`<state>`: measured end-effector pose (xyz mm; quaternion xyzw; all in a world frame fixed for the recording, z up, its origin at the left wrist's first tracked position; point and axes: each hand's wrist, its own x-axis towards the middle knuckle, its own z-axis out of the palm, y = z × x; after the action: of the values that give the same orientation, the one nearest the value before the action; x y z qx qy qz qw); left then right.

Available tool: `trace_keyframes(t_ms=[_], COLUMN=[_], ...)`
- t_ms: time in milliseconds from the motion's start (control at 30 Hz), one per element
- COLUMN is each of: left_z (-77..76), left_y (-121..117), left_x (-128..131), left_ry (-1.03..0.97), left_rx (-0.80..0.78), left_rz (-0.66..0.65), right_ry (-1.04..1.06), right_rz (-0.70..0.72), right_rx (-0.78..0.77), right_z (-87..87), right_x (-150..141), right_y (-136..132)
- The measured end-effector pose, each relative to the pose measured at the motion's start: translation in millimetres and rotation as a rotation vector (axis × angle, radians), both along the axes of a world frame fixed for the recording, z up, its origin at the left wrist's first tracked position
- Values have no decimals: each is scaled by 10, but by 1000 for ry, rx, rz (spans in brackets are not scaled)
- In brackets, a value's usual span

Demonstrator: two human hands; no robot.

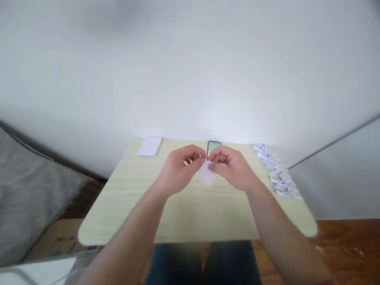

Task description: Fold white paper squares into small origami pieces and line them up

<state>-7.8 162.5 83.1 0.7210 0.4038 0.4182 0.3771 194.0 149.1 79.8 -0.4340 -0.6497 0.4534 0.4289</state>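
Observation:
A small piece of folded white paper (pixel 207 177) hangs between my hands over the middle of the table, its lower end narrowing to a blunt tip. My left hand (pixel 184 168) pinches its upper left edge between thumb and forefinger. On the other side, my right hand (pixel 230 165) pinches the upper right edge in the same way, with the thumb across the front. The two sets of fingertips nearly meet at the top of the paper. Its exact folds are too blurred to make out.
Behind my hands a phone (pixel 213 145) lies at the back edge of the light wooden table (pixel 127 198), against the white wall. A stack of white paper (pixel 150 145) lies at the back left. Several folded white paper pieces (pixel 277 172) line the right edge.

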Motion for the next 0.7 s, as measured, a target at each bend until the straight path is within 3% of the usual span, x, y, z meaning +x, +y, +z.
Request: trace_keyframes(t_ms=[100, 233, 433, 700], left_z=[202, 310, 314, 242], left_y=[343, 585, 619, 594], left_x=[106, 194, 189, 179], left_ry=[-157, -234, -213, -275], left_rx=[9, 23, 73, 14], left_rz=[-37, -89, -235, -272], right_ry=[161, 351, 402, 419], right_rz=[-146, -175, -77, -41], right_rx=[58, 94, -8, -55], right_z=[217, 354, 344, 338], right_x=[1, 55, 168, 137], right_y=[235, 480, 552, 526])
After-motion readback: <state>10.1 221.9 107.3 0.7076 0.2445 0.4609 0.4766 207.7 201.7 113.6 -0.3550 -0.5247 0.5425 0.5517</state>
